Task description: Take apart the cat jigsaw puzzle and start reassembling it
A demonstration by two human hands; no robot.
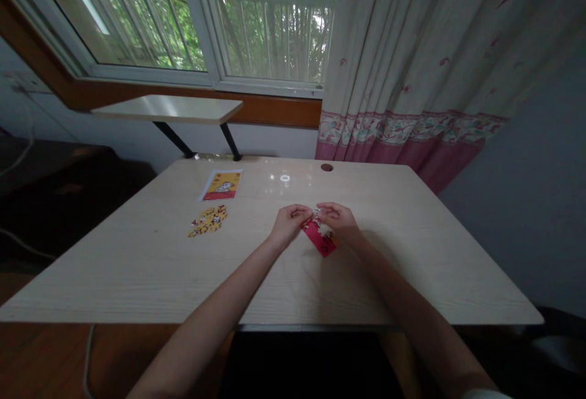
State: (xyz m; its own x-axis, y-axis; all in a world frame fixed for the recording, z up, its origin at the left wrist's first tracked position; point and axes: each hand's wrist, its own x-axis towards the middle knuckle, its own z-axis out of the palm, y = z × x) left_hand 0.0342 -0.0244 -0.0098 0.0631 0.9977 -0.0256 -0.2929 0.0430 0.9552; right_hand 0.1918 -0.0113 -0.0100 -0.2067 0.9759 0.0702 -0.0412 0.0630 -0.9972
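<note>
A partly assembled jigsaw puzzle point(323, 246), mostly red with some white and yellow, lies at an angle on the table. My left hand point(291, 222) is closed at its upper left edge, thumb and fingertips pinched on it. From the other side my right hand point(341, 222) bends over the puzzle's upper part, its fingers pinched together on the puzzle near my left fingertips. The fingers partly cover that end, so I cannot make out single pieces there. Loose yellow puzzle pieces point(208, 221) lie in a patch to the left.
Behind the loose pieces lies a picture sheet point(223, 185) in yellow and red with a white animal figure. A raised shelf point(169, 108) stands on black legs at the table's point(256, 265) back left. A round cable hole point(326, 167) sits near the back edge, before the curtain point(403, 124).
</note>
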